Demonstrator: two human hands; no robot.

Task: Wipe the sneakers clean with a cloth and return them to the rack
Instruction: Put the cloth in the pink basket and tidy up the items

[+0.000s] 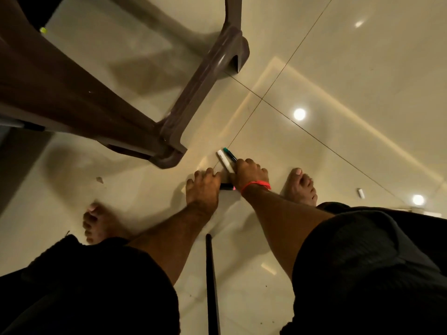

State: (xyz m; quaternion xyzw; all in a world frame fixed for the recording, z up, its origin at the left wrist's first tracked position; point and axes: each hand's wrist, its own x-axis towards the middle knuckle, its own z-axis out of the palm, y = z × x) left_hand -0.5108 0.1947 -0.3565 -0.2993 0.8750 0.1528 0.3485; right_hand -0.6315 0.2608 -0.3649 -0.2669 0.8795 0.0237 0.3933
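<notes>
No sneaker, cloth or rack shows in the head view. Low over the glossy tile floor, my right hand, with a red thread at its wrist, grips two markers: a white marker and a teal-capped black marker that stick out past the fingers. My left hand is just to its left, knuckles up and fingers bent down to the floor. A black marker with a pink end lies between the hands, one end under my left hand; whether the fingers hold it is hidden.
A brown plastic chair stands close at the upper left, its nearest foot beside my hands. My bare feet flank the hands. A black rod lies between my legs. A small white cap lies at right.
</notes>
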